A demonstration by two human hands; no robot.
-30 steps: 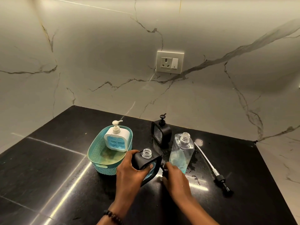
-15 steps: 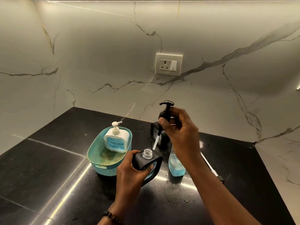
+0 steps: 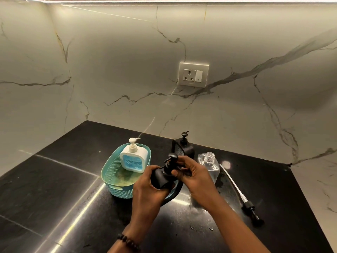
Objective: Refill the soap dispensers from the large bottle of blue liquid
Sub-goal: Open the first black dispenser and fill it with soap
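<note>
- Left hand [image 3: 147,187] grips the black dispenser [image 3: 161,178]; keep it upright.
- Right hand [image 3: 196,177] pinches the pump [image 3: 170,162]; twist it on squarely, until snug.

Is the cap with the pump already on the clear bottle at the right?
No, the clear bottle stands with its threaded neck open, and a loose black pump lies on the counter beside it.
</note>
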